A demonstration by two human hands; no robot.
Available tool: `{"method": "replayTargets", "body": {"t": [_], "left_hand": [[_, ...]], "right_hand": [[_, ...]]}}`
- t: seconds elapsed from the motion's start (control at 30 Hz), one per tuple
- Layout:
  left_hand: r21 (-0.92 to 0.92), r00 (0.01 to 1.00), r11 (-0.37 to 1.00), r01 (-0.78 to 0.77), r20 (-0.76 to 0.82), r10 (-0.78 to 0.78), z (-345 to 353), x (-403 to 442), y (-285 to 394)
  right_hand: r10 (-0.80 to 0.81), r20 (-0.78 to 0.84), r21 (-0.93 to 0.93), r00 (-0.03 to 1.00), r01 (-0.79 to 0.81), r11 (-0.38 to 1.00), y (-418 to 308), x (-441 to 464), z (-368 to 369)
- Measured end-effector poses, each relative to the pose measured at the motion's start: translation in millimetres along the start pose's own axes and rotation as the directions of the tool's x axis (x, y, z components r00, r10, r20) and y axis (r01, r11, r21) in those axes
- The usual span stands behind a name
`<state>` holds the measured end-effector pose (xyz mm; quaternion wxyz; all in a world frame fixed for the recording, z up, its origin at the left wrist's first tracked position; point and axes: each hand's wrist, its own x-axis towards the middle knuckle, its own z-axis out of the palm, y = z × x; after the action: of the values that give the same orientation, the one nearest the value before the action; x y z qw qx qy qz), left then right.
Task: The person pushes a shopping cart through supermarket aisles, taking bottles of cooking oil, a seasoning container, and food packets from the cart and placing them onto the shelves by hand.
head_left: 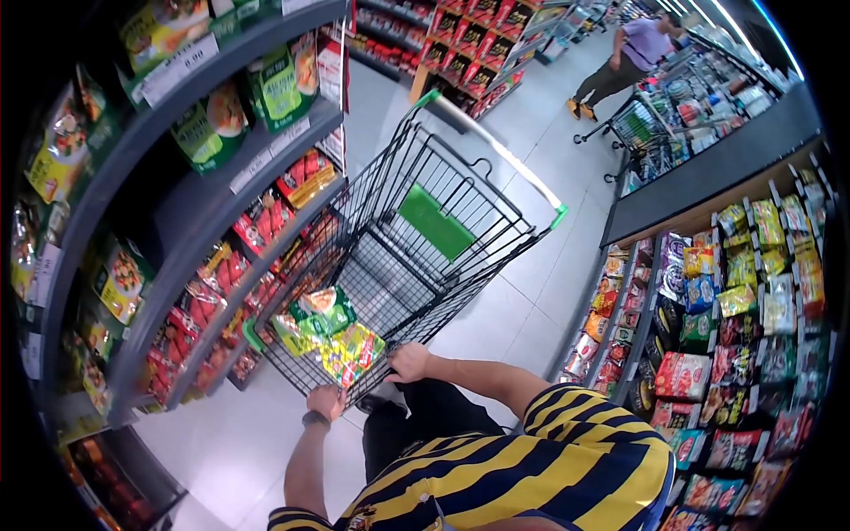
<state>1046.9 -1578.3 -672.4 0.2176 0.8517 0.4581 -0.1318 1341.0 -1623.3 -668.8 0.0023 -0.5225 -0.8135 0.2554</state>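
Note:
A wire shopping cart (437,223) with a green panel stands before me, its white and green handle bar (498,150) at the far end. My left hand (326,403), with a dark band at the wrist, is closed on the cart's near rim. Further right along that rim, my right hand (409,363) is wrapped round the wire too. Inside the cart, close to my hands, lie a green food packet (324,311) and several yellow-green packets (354,350), partly overlapping.
Shelves (190,203) of green and red food packets rise close on the left. Racks of snack packets (735,363) line the right. A person in a purple top (645,46) stands in the far aisle near another cart (639,122). Red boxes (474,40) are stacked ahead.

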Motion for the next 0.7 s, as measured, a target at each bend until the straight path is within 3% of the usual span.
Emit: {"method": "replayTargets", "body": {"t": [0.23,0.27,0.3,0.33,0.37,0.43,0.53,0.63,0.7], "left_hand": [[-0.031,0.991,0.999,-0.008,-0.131,0.004,-2.0,-19.0,1.2],[-0.041,0.994,0.999,0.009,-0.105,-0.013,12.2,-14.9,-6.7],[-0.039,0.991,0.999,0.001,-0.133,-0.006,14.0,-18.3,-4.8],[0.060,0.990,0.998,-0.035,-0.132,0.043,19.0,-21.2,-5.2],[0.124,0.958,0.989,-0.086,-0.261,0.116,28.9,-26.3,-8.1],[-0.015,0.910,0.997,0.077,-0.407,-0.076,26.1,-44.8,9.8],[0.093,0.947,0.985,0.144,-0.303,-0.110,20.6,-75.4,31.2],[-0.032,0.950,0.981,0.192,-0.246,-0.194,29.9,-101.2,46.2],[-0.078,0.918,0.974,0.213,-0.326,-0.227,43.0,-110.8,52.5]], "right_hand": [[0.032,0.070,-0.049,0.997,-0.029,0.998,-22.0,-5.6,-13.2],[-0.018,0.073,-0.065,0.997,0.022,0.998,-24.0,-5.5,-15.8],[0.051,0.122,-0.080,0.991,-0.041,0.996,-26.7,-7.4,-21.2],[0.115,0.172,-0.100,0.978,-0.098,0.990,-31.7,-9.1,-24.9],[0.099,0.183,-0.092,0.978,-0.084,0.992,-33.6,-8.5,-22.1],[0.087,0.203,-0.083,0.975,-0.072,0.994,-36.3,-9.7,-24.1],[0.074,0.248,-0.107,0.966,-0.049,0.993,-50.6,-11.6,-34.4],[0.028,0.118,-0.130,0.993,-0.012,0.991,-56.8,-17.2,-29.1],[-0.032,0.127,-0.145,0.991,0.050,0.988,-53.3,-14.8,-24.3]]}}
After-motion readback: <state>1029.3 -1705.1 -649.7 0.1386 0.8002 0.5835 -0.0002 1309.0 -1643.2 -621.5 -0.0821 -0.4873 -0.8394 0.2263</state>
